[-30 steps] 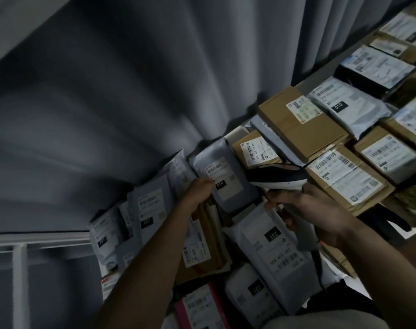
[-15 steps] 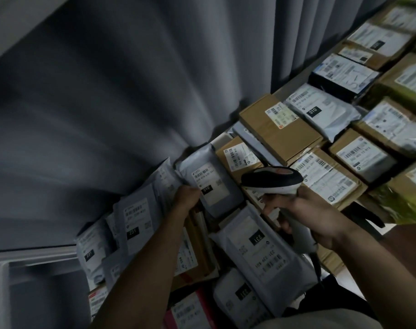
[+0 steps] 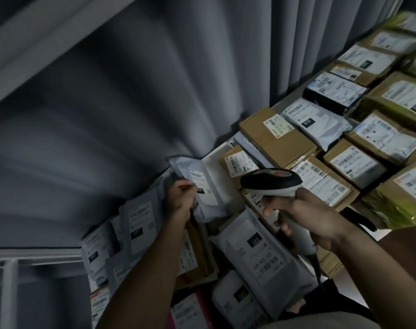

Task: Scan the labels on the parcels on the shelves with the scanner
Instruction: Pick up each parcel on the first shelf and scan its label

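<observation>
The right hand is wrapped around the pale grip of the scanner, fingers curled under the handle, so that the scanner's dark, rounded head juts out to the left above the knuckles, level with the parcels. A dark cable trails down from the foot of the handle. The left hand pinches the lower edge of a grey mailer bag, holding it tilted up with its white label and a black "010" tag facing the camera; this bag sits just left of the scanner's head, close but apart from it. Directly beneath the scanner lies another grey mailer with a "231" tag, and left of the left forearm stand more grey bags bearing the same number, packed edge to edge. Behind the scanner is a small brown box with a barcode label, then a larger cardboard box, and to the right rows of labelled brown cartons and a black box, all crowded together on the shelf. A grey pleated curtain hangs behind the whole stack, filling the upper left of the view. The lighting is dim and the far right parcels are blurred.
</observation>
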